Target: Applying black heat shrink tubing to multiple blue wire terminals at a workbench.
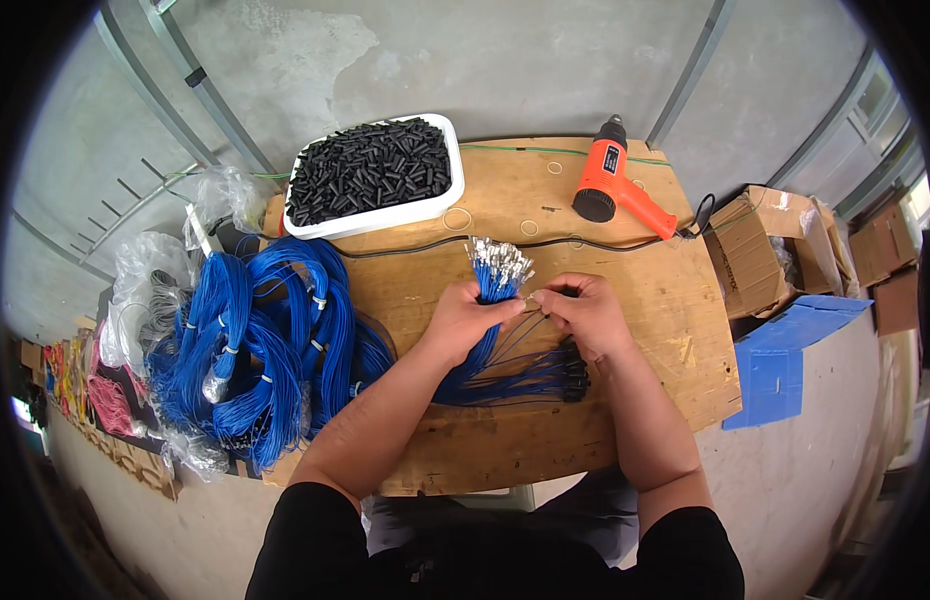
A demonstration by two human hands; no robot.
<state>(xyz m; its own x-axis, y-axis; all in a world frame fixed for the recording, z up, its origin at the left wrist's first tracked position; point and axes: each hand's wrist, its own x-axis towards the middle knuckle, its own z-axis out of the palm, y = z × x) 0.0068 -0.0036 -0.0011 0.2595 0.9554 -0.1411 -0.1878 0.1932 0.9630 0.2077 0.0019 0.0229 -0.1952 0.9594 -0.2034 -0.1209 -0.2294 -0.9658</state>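
My left hand (465,318) is closed around a bundle of blue wires (492,284), whose silvery metal terminals (500,258) fan out above the fist. Close beside it, my right hand (582,312) pinches the tip of a single thin wire (534,300) between thumb and finger; the terminal at that tip is too small to make out fully. Below the hands the wires run right across the wooden table to a cluster of black ends (573,372), partly hidden behind my right wrist.
A white tub (453,190) of short black tubes stands at the back left. An orange heat gun (613,180) lies at the back right, its black cord crossing the table (625,290). Coiled blue wire bundles (270,340) pile up at left. Cardboard boxes (760,250) stand beyond the right edge.
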